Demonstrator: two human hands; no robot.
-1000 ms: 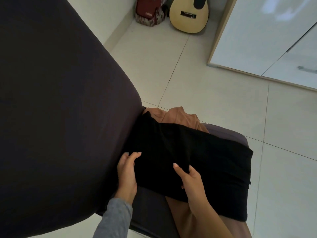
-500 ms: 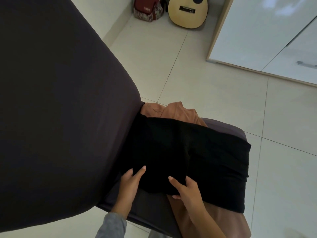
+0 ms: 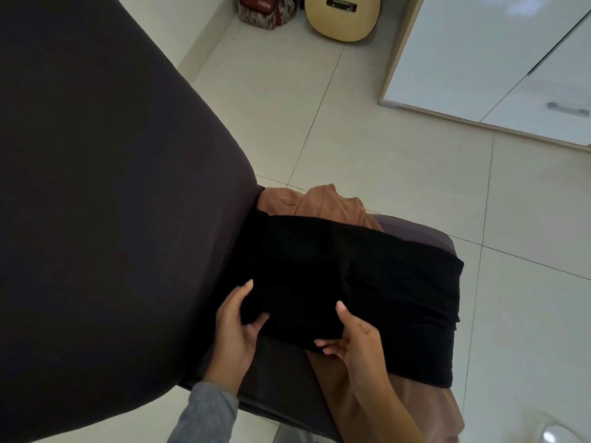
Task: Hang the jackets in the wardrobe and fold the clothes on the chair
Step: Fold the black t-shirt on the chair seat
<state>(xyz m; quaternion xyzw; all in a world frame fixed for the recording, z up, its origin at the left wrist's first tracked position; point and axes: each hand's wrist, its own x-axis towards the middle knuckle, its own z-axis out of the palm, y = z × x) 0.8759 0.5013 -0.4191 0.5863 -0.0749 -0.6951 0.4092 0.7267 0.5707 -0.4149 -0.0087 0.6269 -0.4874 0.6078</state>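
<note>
Black cloth first: dark garment [image 3: 351, 282] lies across chair seat [image 3: 425, 233], on top of brown garment [image 3: 323, 203] that shows past it at both the far and near sides. Long axis runs from chair back [image 3: 112, 219] at centre left down toward lower right of the frame.

Held along the near edge only. Left hand [image 3: 233, 330] curls round the corner beside the chair back and pinches the cloth. Right hand [image 3: 355, 337] sits further right on the same edge, one digit flat on top, the rest tucked beneath, pinching too.

From both grips the bulk of the cloth lies away, toward upper right. Lower-right end hangs past the seat, held by neither hand, nearer the right one. Likely calls for carrying the near edge over the short way, or a reach by the right hand to that loose end.

Hard to make out: what kind of garment the black one is, with no collar or sleeve visible, and how many layers already lie in it. Hidden: most of the brown garment. Cut off at upper right: wardrobe [image 3: 479, 59], doors closed. No jacket clearly in view.
</note>
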